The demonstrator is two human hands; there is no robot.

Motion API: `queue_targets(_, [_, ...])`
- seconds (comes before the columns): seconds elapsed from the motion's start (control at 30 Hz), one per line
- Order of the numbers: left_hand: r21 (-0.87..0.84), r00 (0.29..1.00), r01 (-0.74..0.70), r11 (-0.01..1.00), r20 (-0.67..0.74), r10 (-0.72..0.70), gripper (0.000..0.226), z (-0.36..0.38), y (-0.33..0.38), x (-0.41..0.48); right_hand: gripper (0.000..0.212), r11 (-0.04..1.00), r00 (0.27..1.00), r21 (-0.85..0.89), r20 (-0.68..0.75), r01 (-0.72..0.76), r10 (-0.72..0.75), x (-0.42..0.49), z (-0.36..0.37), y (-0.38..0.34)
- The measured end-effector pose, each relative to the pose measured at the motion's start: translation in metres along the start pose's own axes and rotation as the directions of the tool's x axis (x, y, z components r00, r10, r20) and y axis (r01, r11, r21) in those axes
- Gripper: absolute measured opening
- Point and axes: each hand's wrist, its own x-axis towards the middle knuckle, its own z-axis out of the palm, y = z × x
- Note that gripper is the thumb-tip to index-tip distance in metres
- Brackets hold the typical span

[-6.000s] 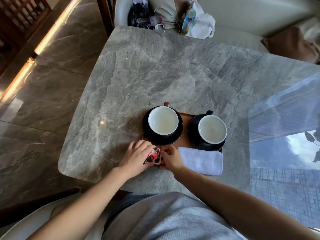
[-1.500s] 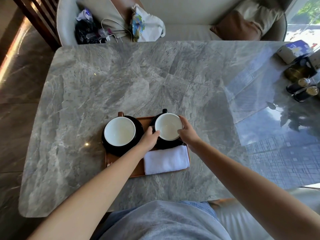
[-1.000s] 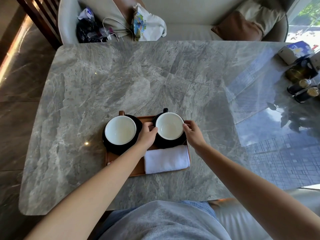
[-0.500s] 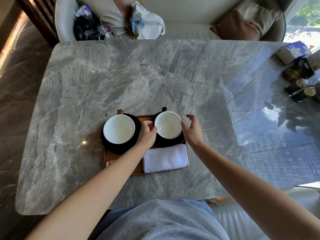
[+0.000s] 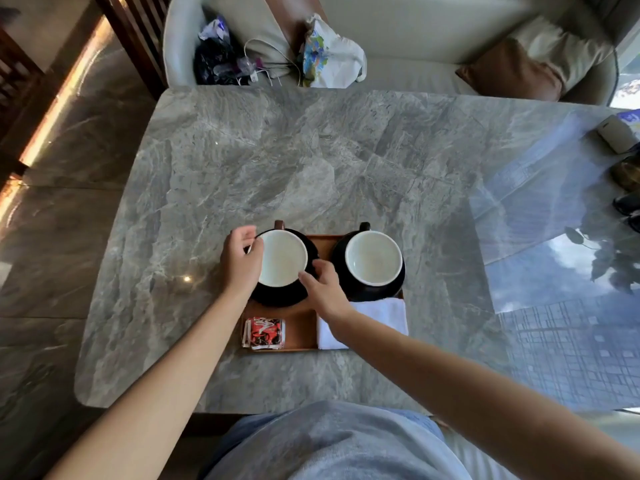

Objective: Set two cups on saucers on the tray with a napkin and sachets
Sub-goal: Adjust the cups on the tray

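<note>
On the grey marble table (image 5: 311,168) we record one wooden tray (image 5: 300,330) near the front edge, bearing all items. Far left of the tray: a white-lined cup with brown handle (image 5: 282,258) on a black saucer (image 5: 277,296). Far right: a white-lined cup with black handle (image 5: 374,258) on a second black saucer (image 5: 377,291); the two saucers sit just beside each other. Near left corner: red-and-white sachets (image 5: 265,333), stacked flat. Near right: a folded white napkin (image 5: 379,315), partly covered by our right forearm. Our left hand (image 5: 240,261) rests at the left cup's outer rim, fingers curled narrowly against it. Our right hand (image 5: 325,289) meets the same cup's near right side, fingers bent and resting on rim and saucer. Whether either hand actually grips we cannot tell.
</note>
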Motion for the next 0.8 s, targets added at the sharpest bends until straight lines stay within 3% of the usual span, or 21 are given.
queue_targets(0.2, [0.205,0.99,0.119,0.972,0.055,-0.132,0.049,-0.021,-0.027,0.011,0.047,0.992,0.992,-0.03,-0.008,-0.123,0.122,0.008,0.01,0.006])
queue_targets(0.33, [0.115,0.92,0.315,0.942,0.206,-0.333,0.06,-0.02,-0.042,0.009,0.046,0.993,0.992,-0.039,-0.058,-0.113,0.111,0.012,0.013,0.006])
queue_targets(0.8, [0.02,0.924,0.35,0.936,0.159,-0.349,0.064,-0.02,-0.049,0.016,0.044,0.995,0.993,-0.052,-0.083,-0.089,0.085,0.02,0.011,0.006])
